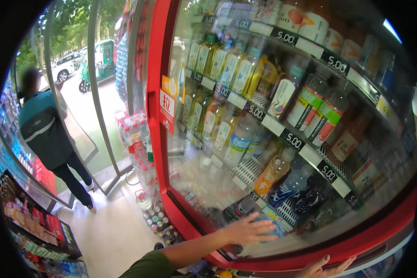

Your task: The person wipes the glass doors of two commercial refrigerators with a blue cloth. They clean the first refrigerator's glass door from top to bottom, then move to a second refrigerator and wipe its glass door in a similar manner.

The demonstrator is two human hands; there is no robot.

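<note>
My left hand [252, 228], fingers spread, presses a blue cloth [274, 226] against the lower part of a glass refrigerator door [208, 187]. Part of the cloth is hidden beneath the hand. My right hand [325, 267] touches the bottom edge of the door's red frame [361, 243] with its fingers stretched out; its wrist is cut off by the picture's lower rim. Behind the glass, several bottled drinks [238, 140] stand on tilted-looking wire shelves [255, 170] with price strips.
A person [47, 128] stands at the glass entrance door [106, 139] on the left. Packs of bottles [133, 139] and a large water jug [143, 200] stand on the tiled floor [107, 226] beside the refrigerator. Boxed goods [38, 222] fill a low rack at lower left.
</note>
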